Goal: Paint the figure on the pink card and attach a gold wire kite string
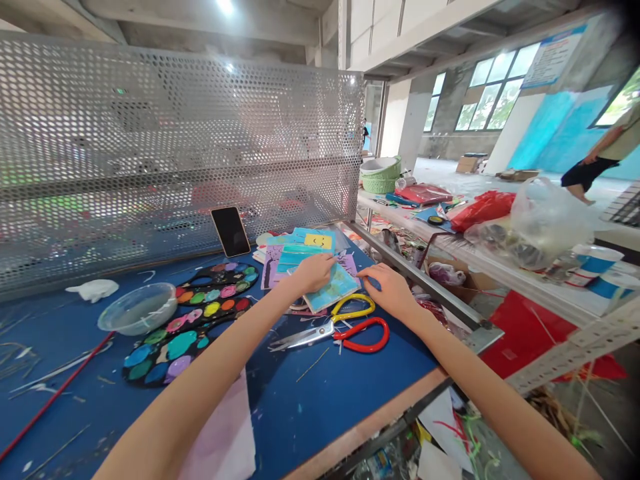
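Observation:
My left hand (316,272) is closed, its bent fingers at the upper edge of a light-blue painted card (333,291); its fingertips are partly hidden. At the right edge of the pile, my right hand (386,285) has its thumb and forefinger apart, the forefinger near a purple painted sheet (350,263). Under and behind the card lie more painted papers, one blue with a yellow patch (319,241) bearing a drawn face. Just in front of the hands rest large scissors (327,329) with one yellow and one red handle, blades slightly apart and pointing left.
Left of my forearm are a paint palette (215,308), a clear plastic bowl (139,312) and a red stick (57,393). A phone (231,231) leans against the perforated metal panel (180,147). A cluttered shelf (480,263) stands right; a person (607,150) is beyond.

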A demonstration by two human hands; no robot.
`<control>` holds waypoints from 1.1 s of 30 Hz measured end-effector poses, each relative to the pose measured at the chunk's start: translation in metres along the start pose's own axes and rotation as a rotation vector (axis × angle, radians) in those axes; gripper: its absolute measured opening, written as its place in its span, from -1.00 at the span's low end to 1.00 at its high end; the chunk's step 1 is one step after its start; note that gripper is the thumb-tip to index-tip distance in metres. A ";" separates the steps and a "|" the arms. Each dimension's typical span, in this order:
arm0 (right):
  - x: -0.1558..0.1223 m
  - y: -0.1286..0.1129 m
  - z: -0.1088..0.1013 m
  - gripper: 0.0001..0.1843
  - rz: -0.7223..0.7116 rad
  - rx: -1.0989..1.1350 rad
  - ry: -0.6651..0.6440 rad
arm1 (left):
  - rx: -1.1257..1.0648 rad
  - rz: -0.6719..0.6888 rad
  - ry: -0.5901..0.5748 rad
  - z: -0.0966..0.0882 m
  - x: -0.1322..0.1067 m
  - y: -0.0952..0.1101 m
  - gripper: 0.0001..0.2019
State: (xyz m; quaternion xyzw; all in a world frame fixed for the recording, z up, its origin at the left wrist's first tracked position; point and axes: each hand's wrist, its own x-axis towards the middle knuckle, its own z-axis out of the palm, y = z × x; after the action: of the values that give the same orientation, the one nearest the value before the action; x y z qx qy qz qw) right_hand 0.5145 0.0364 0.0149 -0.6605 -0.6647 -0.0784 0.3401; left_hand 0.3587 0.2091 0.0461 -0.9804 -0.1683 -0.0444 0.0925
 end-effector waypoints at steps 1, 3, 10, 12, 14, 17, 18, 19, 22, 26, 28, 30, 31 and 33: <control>0.000 -0.001 -0.001 -0.71 -0.030 0.006 -0.013 | 0.001 0.001 -0.005 -0.001 0.000 0.001 -0.51; 0.000 -0.001 -0.001 -0.71 -0.072 0.001 -0.040 | 0.002 0.004 -0.013 -0.003 0.000 0.001 -0.52; 0.001 0.004 0.004 -0.73 -0.019 -0.050 -0.099 | -0.006 0.002 -0.016 -0.002 0.001 0.001 -0.52; 0.000 0.005 0.005 -0.72 0.002 -0.044 -0.107 | -0.009 0.001 -0.011 -0.002 0.001 0.000 -0.52; 0.000 0.005 0.005 -0.72 0.021 -0.035 -0.105 | -0.011 0.002 -0.006 -0.002 0.001 0.001 -0.53; 0.000 0.005 0.006 -0.72 0.025 -0.014 -0.086 | -0.014 0.003 -0.001 -0.003 0.001 0.001 -0.55; 0.000 0.006 0.006 -0.72 0.020 -0.008 -0.080 | -0.014 0.002 0.000 -0.003 0.000 0.001 -0.56; 0.000 0.006 0.006 -0.72 0.014 -0.003 -0.075 | -0.013 0.001 -0.001 -0.004 0.000 0.001 -0.56; 0.001 0.006 0.006 -0.72 0.018 0.019 -0.074 | -0.008 0.000 -0.005 -0.004 0.000 0.002 -0.57; 0.001 0.007 0.007 -0.73 0.071 0.065 -0.084 | -0.005 0.002 -0.006 -0.004 0.000 0.002 -0.56; 0.001 0.008 0.007 -0.73 0.086 0.084 -0.087 | -0.006 0.003 -0.004 -0.003 0.000 0.002 -0.57; 0.001 0.009 0.008 -0.73 0.095 0.095 -0.092 | -0.007 0.005 -0.002 -0.002 0.000 0.002 -0.58; 0.001 0.009 0.008 -0.73 0.101 0.099 -0.095 | -0.007 0.006 -0.001 -0.001 0.000 0.001 -0.58; 0.001 0.010 0.008 -0.73 0.122 0.106 -0.100 | -0.008 0.010 0.000 -0.001 0.000 0.001 -0.59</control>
State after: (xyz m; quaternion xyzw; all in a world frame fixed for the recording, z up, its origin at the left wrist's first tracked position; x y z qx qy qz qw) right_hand 0.5210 0.0425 0.0061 -0.6840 -0.6425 0.0109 0.3453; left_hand 0.3593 0.2081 0.0468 -0.9815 -0.1632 -0.0447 0.0891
